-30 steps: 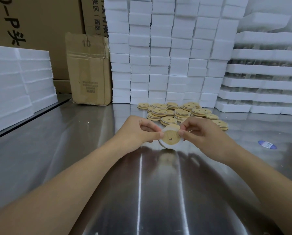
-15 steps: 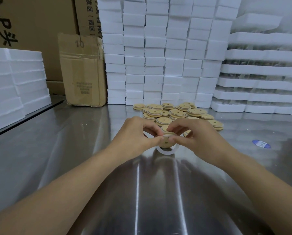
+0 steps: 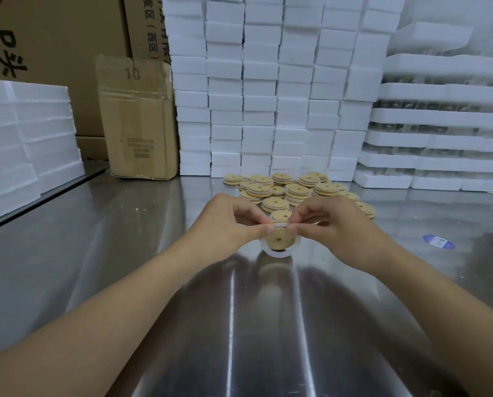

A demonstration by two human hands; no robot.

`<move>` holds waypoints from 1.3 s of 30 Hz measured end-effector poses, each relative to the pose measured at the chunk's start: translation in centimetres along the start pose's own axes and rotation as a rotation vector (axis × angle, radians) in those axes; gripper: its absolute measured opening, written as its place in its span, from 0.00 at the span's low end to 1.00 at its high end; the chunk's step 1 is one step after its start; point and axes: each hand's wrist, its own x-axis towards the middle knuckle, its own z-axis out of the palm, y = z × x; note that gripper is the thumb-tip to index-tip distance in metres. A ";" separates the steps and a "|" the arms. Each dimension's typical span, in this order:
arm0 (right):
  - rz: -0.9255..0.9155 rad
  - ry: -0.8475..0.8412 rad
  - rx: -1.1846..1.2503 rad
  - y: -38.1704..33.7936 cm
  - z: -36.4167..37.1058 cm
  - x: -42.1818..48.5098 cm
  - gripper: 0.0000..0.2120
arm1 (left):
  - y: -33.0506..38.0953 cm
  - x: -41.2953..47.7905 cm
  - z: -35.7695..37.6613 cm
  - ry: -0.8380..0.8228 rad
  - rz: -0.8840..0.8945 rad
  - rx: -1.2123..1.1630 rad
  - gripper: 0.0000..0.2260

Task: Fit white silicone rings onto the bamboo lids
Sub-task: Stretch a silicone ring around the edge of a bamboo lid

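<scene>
Just in front of the pile (image 3: 296, 190) of lids, the left hand (image 3: 225, 222) and right hand (image 3: 334, 224) are pinching the lid (image 3: 278, 239) and ring (image 3: 278, 253) at the top edge, having closed in from the sides, so the ring is seating on top while its lower loop is sagging unseated.

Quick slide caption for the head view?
Left hand and right hand pinch a white silicone ring around a bamboo lid.

Bright glare streaks the table (image 3: 231, 325), edges seemingly bowed
</scene>
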 end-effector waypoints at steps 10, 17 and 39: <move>0.010 -0.006 -0.048 0.3 -0.1 0.1 0.05 | -0.6 0.3 0.1 0.008 0.006 -0.027 0.06; 0.064 -0.029 0.028 0.7 -0.5 0.2 0.04 | -0.5 0.4 0.1 0.021 -0.038 -0.122 0.03; 0.151 -0.040 0.059 1.5 0.5 -0.2 0.07 | -1.5 0.4 -0.4 0.032 -0.110 -0.222 0.04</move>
